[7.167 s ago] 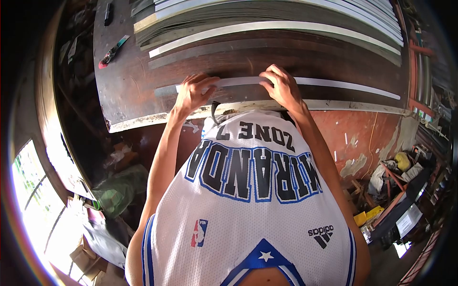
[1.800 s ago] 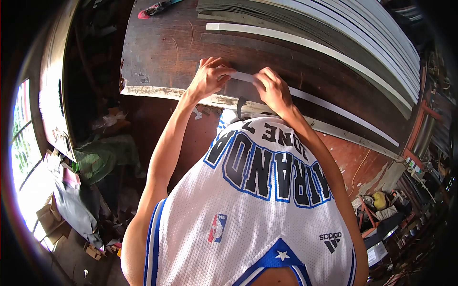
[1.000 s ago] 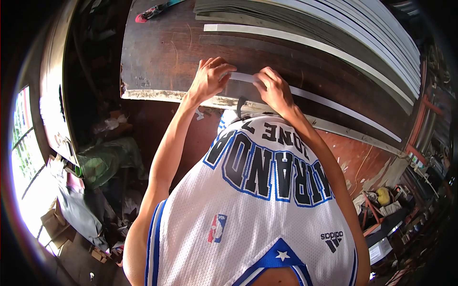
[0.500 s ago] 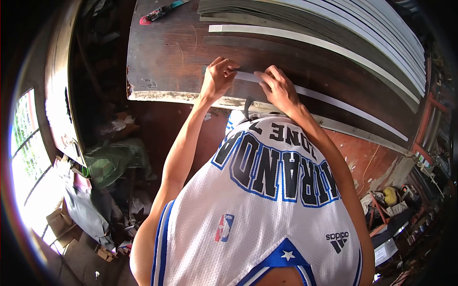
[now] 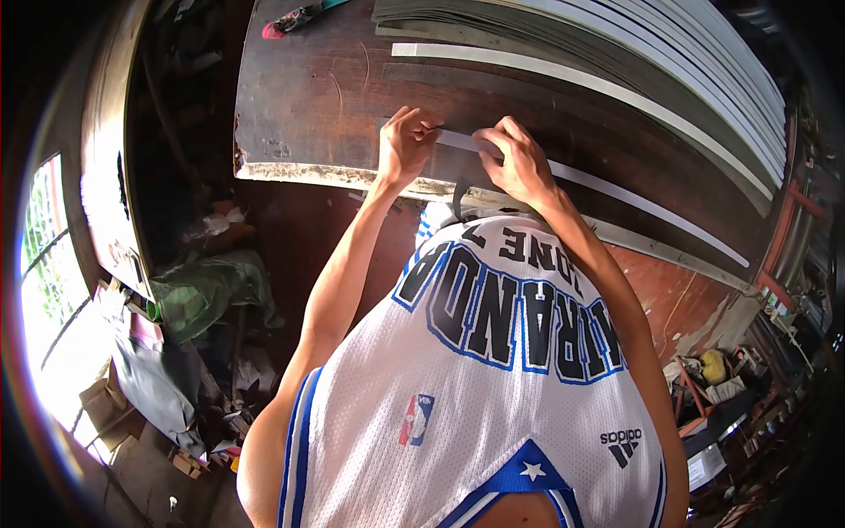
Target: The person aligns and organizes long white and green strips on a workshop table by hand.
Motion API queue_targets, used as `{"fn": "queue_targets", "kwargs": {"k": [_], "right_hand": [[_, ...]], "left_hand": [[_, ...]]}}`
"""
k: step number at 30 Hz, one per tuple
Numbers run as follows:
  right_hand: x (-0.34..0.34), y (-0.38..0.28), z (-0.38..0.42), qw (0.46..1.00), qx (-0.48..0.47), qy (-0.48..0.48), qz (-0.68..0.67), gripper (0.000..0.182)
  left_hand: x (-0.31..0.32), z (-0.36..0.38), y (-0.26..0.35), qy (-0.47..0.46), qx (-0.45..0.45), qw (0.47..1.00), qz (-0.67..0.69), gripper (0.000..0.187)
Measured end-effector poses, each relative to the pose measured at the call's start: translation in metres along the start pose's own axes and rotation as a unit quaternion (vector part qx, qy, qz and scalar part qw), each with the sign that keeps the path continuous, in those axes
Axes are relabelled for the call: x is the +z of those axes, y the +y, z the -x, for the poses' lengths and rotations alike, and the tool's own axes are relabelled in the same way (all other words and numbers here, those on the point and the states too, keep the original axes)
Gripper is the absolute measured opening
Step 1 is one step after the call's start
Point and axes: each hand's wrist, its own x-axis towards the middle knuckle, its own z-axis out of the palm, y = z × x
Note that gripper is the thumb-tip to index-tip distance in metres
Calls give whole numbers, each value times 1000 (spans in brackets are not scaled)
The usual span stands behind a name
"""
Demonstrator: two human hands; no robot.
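A long, narrow white strip (image 5: 651, 204) lies along the front part of the dark wooden table (image 5: 299, 106). Its left end is pinched in my left hand (image 5: 408, 145), the fingers curled together there. Just to the right, my right hand (image 5: 519, 163) has its thumb and fingers closed on the same strip, with a short stretch showing between the hands. Farther back is a second white strip (image 5: 546, 70), untouched. Behind it sits a stack of dark and pale strips (image 5: 598, 44).
A tool with a pink end (image 5: 275, 30) lies at the table's back left. The table's worn front edge (image 5: 299, 172) runs close to my body. Green plastic sheeting (image 5: 211, 295) and clutter are at lower left; a yellow object (image 5: 715, 363) is at lower right.
Both hands keep their hold on the strip and have shifted very slightly right. The view has moved a little.
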Motion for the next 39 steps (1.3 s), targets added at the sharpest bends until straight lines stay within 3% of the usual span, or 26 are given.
{"fn": "queue_targets", "kwargs": {"k": [9, 24, 33, 39], "right_hand": [[13, 0, -9, 997, -36, 54, 35, 17], [20, -9, -7, 993, -63, 32, 97, 18], [20, -10, -7, 996, -66, 35, 54, 14], [19, -11, -9, 999, -32, 19, 7, 21]], "left_hand": [[3, 1, 1, 10, 3, 1000, 16, 17], [10, 2, 7, 30, 32, 999, -26, 16], [10, 0, 13, 28, 49, 994, -90, 15], [-1, -2, 12, -21, 51, 997, -49, 15]]}}
